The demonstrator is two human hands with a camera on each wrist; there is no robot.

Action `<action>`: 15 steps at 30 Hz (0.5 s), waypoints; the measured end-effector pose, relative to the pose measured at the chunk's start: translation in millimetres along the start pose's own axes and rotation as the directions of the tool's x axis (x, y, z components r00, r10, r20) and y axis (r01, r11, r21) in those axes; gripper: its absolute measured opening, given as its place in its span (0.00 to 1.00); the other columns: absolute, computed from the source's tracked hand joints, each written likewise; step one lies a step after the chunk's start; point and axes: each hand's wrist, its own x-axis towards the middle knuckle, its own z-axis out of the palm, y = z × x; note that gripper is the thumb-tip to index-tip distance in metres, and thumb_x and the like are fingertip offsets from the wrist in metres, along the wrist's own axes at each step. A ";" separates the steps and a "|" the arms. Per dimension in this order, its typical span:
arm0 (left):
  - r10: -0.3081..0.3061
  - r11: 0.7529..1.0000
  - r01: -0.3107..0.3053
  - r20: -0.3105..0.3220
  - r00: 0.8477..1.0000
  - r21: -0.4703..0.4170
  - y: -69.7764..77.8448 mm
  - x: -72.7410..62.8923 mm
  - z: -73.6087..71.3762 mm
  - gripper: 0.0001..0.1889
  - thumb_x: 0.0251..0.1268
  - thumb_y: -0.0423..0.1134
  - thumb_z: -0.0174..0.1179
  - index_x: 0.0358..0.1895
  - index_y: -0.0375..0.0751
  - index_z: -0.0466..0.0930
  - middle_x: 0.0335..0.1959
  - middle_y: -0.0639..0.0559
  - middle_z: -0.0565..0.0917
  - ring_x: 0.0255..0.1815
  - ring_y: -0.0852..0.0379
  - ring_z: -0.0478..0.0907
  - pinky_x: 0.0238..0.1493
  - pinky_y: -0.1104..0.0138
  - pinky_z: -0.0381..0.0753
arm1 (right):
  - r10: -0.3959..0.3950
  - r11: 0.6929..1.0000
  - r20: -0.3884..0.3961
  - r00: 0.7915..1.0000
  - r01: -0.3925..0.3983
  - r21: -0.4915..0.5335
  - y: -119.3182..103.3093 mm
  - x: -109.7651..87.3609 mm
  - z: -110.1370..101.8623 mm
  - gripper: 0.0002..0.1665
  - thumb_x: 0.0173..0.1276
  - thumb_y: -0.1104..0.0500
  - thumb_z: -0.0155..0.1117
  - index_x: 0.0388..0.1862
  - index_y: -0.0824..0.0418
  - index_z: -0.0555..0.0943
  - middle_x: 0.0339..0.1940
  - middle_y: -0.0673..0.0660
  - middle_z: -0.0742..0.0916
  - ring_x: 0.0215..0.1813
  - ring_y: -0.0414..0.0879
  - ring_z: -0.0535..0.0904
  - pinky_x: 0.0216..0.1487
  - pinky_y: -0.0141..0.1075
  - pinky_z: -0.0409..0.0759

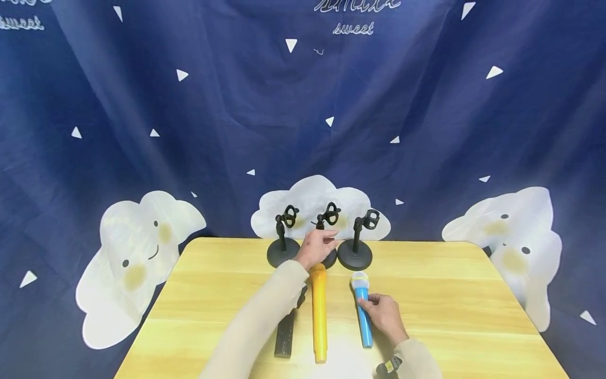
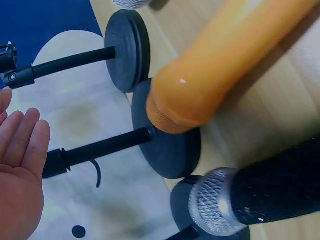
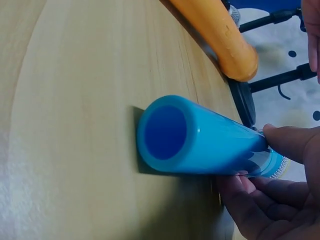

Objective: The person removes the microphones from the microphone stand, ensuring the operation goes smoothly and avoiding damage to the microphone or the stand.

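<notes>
My right hand (image 1: 384, 315) pinches the barrel of a blue microphone (image 1: 363, 316), thumb on one side and fingers on the other. In the right wrist view its hollow tail end (image 3: 167, 135) faces the camera, close to the tabletop. My left hand (image 1: 316, 247), fingers extended and holding nothing, is by the middle microphone stand (image 1: 330, 258); whether it touches the stand is unclear. An orange microphone (image 1: 320, 316) lies on the table with its head toward that stand. A black microphone (image 1: 284, 334) lies left of it, partly hidden by my left forearm.
On the wooden table (image 1: 213, 295), a left stand (image 1: 283, 252) and a right stand (image 1: 355, 255) flank the middle one at the back edge. Each has a round black base and a clip on top. Behind hangs a blue curtain (image 1: 303, 116) with white clouds.
</notes>
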 end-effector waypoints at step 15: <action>-0.034 0.999 0.034 0.004 0.999 -0.003 -24.9 -27.2 -19.3 0.19 0.68 0.36 0.66 0.60 0.39 0.82 0.56 0.46 0.85 0.52 0.52 0.84 0.51 0.64 0.83 | -0.006 0.999 -0.003 1.000 0.006 -0.037 2.7 4.3 -8.6 0.32 0.67 0.51 0.70 0.53 0.80 0.79 0.40 0.68 0.87 0.38 0.52 0.85 0.39 0.44 0.86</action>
